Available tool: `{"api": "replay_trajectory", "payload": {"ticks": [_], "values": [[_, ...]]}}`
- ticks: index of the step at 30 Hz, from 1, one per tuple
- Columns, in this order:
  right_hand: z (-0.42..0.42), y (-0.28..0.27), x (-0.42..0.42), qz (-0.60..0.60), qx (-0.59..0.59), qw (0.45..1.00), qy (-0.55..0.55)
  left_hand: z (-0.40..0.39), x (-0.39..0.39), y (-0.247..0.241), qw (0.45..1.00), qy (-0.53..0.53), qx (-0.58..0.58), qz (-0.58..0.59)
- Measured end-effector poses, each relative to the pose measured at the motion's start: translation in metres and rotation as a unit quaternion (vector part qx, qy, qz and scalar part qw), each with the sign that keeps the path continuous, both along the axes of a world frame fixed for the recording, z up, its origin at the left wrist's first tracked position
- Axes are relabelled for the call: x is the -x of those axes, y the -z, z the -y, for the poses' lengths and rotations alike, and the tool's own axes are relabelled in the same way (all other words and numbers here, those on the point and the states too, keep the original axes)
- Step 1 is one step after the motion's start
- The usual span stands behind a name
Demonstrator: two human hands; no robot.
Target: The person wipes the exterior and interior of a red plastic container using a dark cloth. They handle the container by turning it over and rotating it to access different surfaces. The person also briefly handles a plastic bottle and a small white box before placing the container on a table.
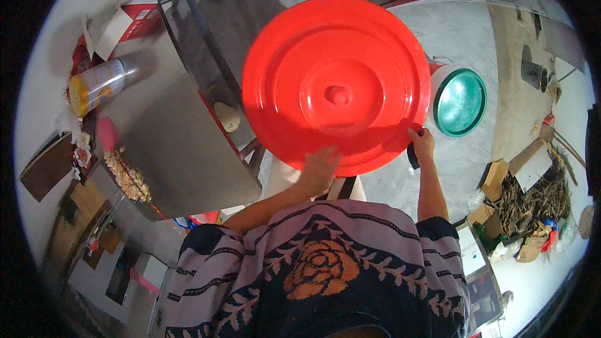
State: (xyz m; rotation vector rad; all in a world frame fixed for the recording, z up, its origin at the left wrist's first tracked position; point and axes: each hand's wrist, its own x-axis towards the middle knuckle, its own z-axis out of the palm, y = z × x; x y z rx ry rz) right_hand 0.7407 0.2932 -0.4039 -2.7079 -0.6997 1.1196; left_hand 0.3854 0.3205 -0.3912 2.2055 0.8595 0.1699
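A large round red plastic lid [286,98] with a small central knob lies before me, seen from above; what is beneath it is hidden. My left hand [319,169], slightly blurred, is at the lid's near edge, and whether it grips or only touches is not clear. My right hand [423,144] is at the lid's near right edge, closed around a black object [413,156], perhaps a handle; what it belongs to cannot be told.
Right of the lid stands a white bucket with a green lid [460,102]. At left is a grey table [188,164] bearing a yellow-lidded plastic jar [96,85] and a pink-handled duster [124,173]. Dry twigs [535,202] and cardboard boxes [495,180] lie at right.
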Motion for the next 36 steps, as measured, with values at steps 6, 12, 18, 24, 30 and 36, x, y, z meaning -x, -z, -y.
{"api": "replay_trajectory", "payload": {"ticks": [6,12,18,24,30,36], "values": [[0.024,0.031,-0.001,-0.203,-0.104,0.960,0.164,-0.084,0.097,0.058,0.848,-0.496,0.004,-0.188],[0.025,0.034,0.007,-0.300,-0.072,0.913,0.267,-0.112,0.115,0.063,0.542,-0.627,0.507,0.237],[-0.021,0.007,0.045,-0.269,-0.155,0.907,0.283,-0.155,0.114,0.059,0.569,-0.670,0.408,0.246],[-0.098,0.021,0.061,-0.256,-0.145,0.928,0.227,-0.267,0.134,0.046,0.608,-0.675,0.333,0.253],[-0.237,0.066,0.030,-0.208,-0.131,0.967,0.064,-0.360,0.149,0.052,0.575,-0.678,0.330,0.319],[-0.403,0.051,0.012,-0.106,-0.230,0.965,-0.070,-0.444,0.162,0.088,0.512,-0.640,0.378,0.431]]}}
